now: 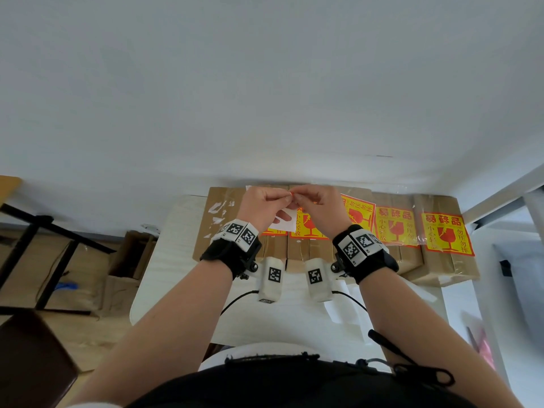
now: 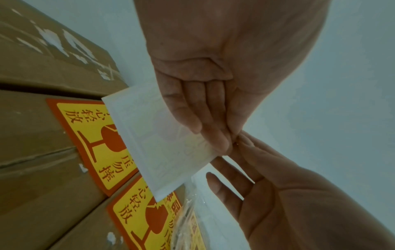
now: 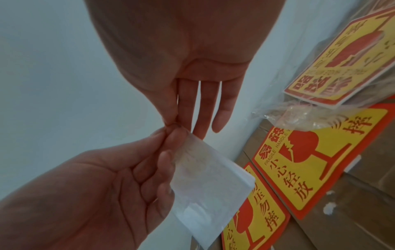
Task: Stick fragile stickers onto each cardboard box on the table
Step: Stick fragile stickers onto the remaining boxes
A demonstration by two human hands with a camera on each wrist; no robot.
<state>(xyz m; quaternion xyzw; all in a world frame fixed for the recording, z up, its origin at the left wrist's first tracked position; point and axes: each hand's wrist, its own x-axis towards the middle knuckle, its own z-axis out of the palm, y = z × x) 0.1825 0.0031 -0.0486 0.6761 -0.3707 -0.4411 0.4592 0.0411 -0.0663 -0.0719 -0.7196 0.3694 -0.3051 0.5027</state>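
Note:
Both hands meet above the row of cardboard boxes against the wall. My left hand (image 1: pixel 281 198) grips a fragile sticker sheet (image 2: pixel 158 135) by its upper corner, white backing facing me. My right hand (image 1: pixel 300 197) pinches that same corner (image 3: pixel 171 126) between thumb and forefinger, other fingers straight. The sheet (image 3: pixel 209 186) hangs below the pinch. The leftmost box (image 1: pixel 217 213) carries only torn white residue. The boxes to its right bear red-and-yellow fragile stickers (image 1: pixel 394 228) (image 1: pixel 447 237). A pack of stickers in clear plastic (image 1: pixel 359 212) lies on the middle boxes.
The boxes stand on a white table (image 1: pixel 182 275) pushed to the wall. Loose backing paper (image 1: pixel 344 313) lies near the front right, black scissors (image 1: pixel 412 366) at the near edge. An open carton (image 1: pixel 129 260) and a black frame (image 1: pixel 38 245) are on the floor at left.

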